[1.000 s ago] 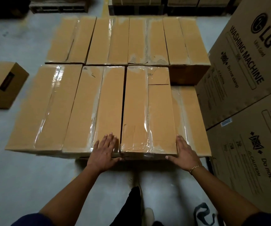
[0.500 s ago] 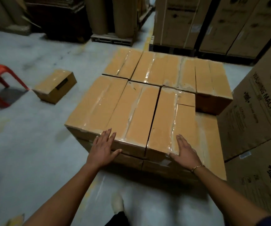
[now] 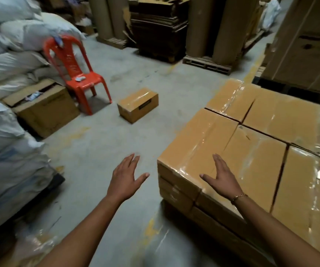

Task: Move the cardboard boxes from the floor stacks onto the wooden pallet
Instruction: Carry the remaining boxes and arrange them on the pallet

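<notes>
Both hands empty as I see it, fingers straight and spread. L hand hangs over bare floor, just left of the stack. R hand is over the stack's near corner box; can't tell if the palm touches the taped top. Stack sits at right, two layers showing on its near side. One small box lies alone on the floor near a red chair, with sacks piled at left.
</notes>
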Demonstrator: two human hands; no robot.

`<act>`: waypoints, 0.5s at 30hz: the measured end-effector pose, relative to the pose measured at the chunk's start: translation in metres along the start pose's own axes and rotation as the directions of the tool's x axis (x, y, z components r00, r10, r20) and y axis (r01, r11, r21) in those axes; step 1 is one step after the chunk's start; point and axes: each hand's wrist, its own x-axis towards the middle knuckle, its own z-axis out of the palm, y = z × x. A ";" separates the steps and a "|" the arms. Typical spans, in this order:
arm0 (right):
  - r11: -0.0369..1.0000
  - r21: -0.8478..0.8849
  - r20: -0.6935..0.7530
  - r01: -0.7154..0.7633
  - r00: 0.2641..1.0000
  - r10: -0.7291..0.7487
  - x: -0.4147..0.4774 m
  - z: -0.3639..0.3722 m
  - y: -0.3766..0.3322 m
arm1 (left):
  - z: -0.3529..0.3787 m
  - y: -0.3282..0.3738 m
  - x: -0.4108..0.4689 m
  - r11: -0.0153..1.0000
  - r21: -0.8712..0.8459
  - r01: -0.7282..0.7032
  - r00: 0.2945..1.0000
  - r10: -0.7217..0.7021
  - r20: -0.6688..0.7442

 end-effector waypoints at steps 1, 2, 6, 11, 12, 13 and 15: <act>1.000 0.024 0.004 -0.001 1.000 0.001 0.018 0.010 -0.020 | -0.011 -0.019 0.011 0.999 -0.031 0.024 1.000 -0.023 0.003; 0.999 0.052 0.007 0.003 1.000 -0.003 0.034 0.020 -0.039 | -0.021 -0.038 0.021 0.996 -0.067 0.050 0.999 -0.050 0.003; 0.991 0.136 0.021 0.012 1.000 -0.015 0.101 0.052 -0.109 | -0.062 -0.104 0.078 0.967 -0.205 0.154 0.987 -0.159 -0.006; 0.979 0.202 0.054 0.012 0.998 -0.023 0.187 0.077 -0.164 | -0.090 -0.153 0.160 0.905 -0.350 0.242 0.967 -0.255 0.007; 0.976 0.219 0.061 0.000 0.998 -0.013 0.207 0.081 -0.172 | -0.092 -0.162 0.178 0.894 -0.371 0.252 0.964 -0.266 0.012; 0.971 0.237 0.066 -0.013 0.998 -0.003 0.229 0.086 -0.179 | -0.093 -0.171 0.198 0.883 -0.391 0.261 0.961 -0.276 0.018; 0.957 0.287 0.076 -0.042 0.997 0.021 0.276 0.095 -0.191 | -0.095 -0.190 0.243 0.862 -0.423 0.280 0.955 -0.294 0.032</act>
